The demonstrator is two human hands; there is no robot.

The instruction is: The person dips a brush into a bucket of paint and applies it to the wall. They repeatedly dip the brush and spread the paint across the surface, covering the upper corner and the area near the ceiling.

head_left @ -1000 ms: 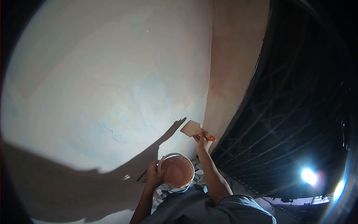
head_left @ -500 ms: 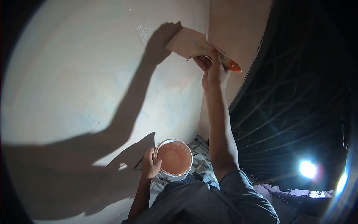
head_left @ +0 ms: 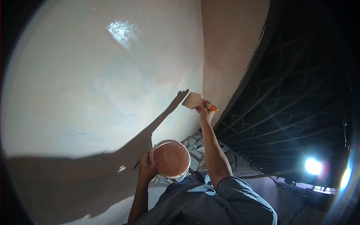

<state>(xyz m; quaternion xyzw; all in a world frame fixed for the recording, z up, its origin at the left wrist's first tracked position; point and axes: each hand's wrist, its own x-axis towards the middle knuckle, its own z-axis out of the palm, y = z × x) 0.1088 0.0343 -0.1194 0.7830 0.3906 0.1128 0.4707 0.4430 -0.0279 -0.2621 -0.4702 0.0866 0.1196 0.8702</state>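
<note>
My right hand [head_left: 204,114] is closed round the handle of a wide flat paintbrush [head_left: 192,100], whose handle end is orange. The brush head is spread against the pale wall [head_left: 93,86], close to the corner. Lower down, my left hand [head_left: 147,168] grips the left rim of a white bucket [head_left: 183,173], thumb over the edge. Pinkish-brown paint [head_left: 170,159] fills part of the bucket, which tilts toward me. My left fingers are mostly hidden behind the bucket.
An adjoining wall [head_left: 232,45] meets the pale one at the corner. Dark netting or sheeting [head_left: 285,93] hangs on the right, with a bright lamp [head_left: 313,166] near its bottom. A glossy wet patch [head_left: 123,33] shines high on the wall. Thin cracks [head_left: 88,135] mark it.
My right hand has brought the paintbrush down the wall from high up to about mid-height. A glossy patch now shows above. My left hand still holds the bucket.
</note>
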